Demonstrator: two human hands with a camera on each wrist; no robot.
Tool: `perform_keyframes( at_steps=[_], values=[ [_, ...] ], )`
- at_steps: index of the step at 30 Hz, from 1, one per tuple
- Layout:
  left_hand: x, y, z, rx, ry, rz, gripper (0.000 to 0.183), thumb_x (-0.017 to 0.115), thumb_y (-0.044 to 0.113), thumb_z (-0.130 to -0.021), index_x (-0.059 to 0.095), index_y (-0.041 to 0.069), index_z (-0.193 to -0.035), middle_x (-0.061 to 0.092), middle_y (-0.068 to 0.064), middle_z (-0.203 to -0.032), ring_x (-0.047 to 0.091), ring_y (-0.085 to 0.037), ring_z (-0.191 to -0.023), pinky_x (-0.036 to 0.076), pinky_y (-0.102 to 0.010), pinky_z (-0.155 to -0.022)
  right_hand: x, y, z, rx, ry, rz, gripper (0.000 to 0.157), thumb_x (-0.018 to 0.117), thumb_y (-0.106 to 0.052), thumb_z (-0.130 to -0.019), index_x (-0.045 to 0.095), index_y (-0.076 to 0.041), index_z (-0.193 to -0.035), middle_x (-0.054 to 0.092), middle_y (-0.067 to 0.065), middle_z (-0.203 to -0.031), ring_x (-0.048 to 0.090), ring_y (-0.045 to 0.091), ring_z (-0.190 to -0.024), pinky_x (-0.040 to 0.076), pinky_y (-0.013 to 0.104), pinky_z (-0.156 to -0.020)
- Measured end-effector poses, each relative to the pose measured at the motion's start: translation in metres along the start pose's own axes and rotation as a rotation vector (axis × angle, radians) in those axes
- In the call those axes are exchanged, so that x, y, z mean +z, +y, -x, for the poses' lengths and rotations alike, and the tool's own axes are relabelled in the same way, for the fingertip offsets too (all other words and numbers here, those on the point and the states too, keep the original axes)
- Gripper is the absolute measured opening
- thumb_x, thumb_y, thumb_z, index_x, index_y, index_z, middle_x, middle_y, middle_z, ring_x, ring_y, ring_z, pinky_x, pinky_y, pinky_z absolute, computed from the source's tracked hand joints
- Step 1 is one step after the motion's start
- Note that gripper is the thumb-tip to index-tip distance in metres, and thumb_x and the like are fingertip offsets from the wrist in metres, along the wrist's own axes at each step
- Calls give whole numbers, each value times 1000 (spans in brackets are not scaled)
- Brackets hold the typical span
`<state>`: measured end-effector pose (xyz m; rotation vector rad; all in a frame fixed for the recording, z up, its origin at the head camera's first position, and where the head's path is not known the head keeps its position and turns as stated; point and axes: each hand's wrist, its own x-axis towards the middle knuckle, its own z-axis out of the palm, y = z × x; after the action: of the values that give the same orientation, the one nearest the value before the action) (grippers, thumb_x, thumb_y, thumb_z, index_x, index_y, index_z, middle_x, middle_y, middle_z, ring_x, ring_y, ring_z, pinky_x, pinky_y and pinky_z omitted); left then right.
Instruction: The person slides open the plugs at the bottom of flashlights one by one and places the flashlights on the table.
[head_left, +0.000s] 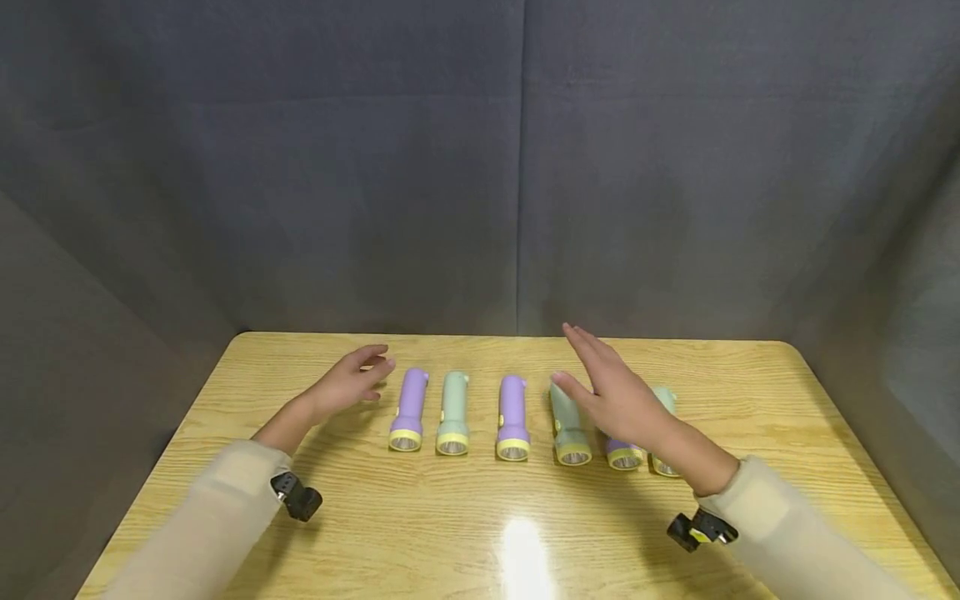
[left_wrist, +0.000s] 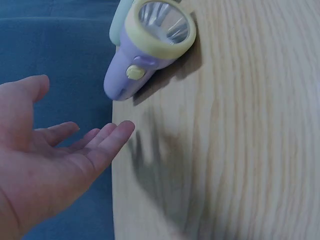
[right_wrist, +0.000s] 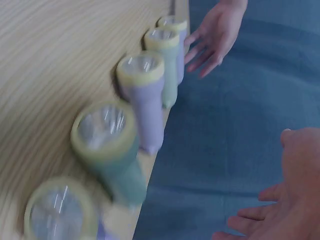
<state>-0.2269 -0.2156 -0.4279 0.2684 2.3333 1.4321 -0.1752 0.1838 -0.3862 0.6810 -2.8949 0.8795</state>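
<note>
While left hand and right hand hover released near flashlights, grey fabric backs the wooden table.

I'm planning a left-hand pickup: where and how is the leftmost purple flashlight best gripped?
Probably by the handle of the leftmost purple flashlight, from its left and above. It lies lengthwise, the handle slimmer than the yellow-rimmed head; the left hand is on that side, while a green flashlight lies close on its right.
</note>
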Motion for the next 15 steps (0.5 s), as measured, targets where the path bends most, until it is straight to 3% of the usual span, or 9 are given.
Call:
perform_keyframes(
  at_steps=[12, 13, 15],
  values=[
    [12, -6, -6, -112, 2, 123, 69, 49, 30, -109, 17, -8, -158, 32, -35, -153, 39, -50, -139, 56, -50, -96, 49, -54, -19, 11, -30, -247, 70, 53, -38, -107, 24, -3, -161, 27, 21, -163, 26, 40, -150, 27, 59, -119],
    [12, -6, -7, -116, -3, 127, 69, 49, 29, -109, 17, -8, -158, 31, -35, -153, 40, -50, -139, 56, -50, -95, 54, -58, -20, 16, -40, -269, 70, 53, -38, -107, 24, -5, -161, 28, 20, -163, 37, 41, -144, 33, 58, -116],
    [12, -7, -7, -122, -17, 141, 68, 48, 28, -109, 16, -8, -158, 29, -35, -155, 39, -49, -140, 56, -49, -96, 64, -65, -22, 22, -50, -300, 69, 52, -39, -107, 24, -6, -161, 29, 18, -164, 38, 40, -144, 34, 57, -116]
  ],
)
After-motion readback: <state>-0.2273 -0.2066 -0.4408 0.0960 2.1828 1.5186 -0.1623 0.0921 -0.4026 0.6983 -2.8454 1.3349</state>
